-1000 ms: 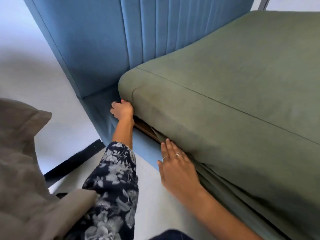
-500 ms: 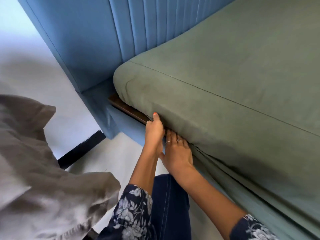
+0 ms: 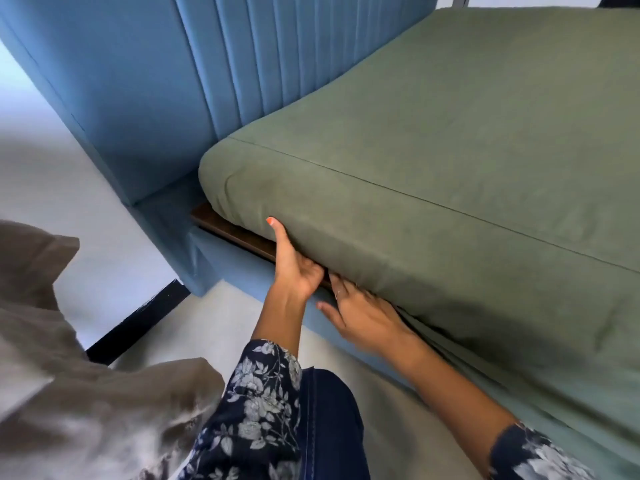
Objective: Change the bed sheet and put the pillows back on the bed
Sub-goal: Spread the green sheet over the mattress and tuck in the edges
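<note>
Blue headboard (image 3: 145, 98), green sheet (image 3: 450, 161), both hands' (image 3: 299, 268) (image 3: 360, 313) grip hidden beneath, grey pillow (image 3: 86, 393) nearby

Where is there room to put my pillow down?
The wide top of the green sheet beside the blue headboard is bare. The pale floor by the bed corner is free too. It is crowded at the mattress edge, where the left hand and right hand tuck.

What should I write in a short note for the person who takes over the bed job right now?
Left hand: lifting the mattress edge near the headboard, thumb against its side.
Right hand: fingers pushed under the mattress, tucking the green sheet.
Done: green sheet covers the top and this corner.
Left: sheet further along this side hangs loose; tuck it. Pillows are not in view. Grey cloth lies at lower left.
</note>
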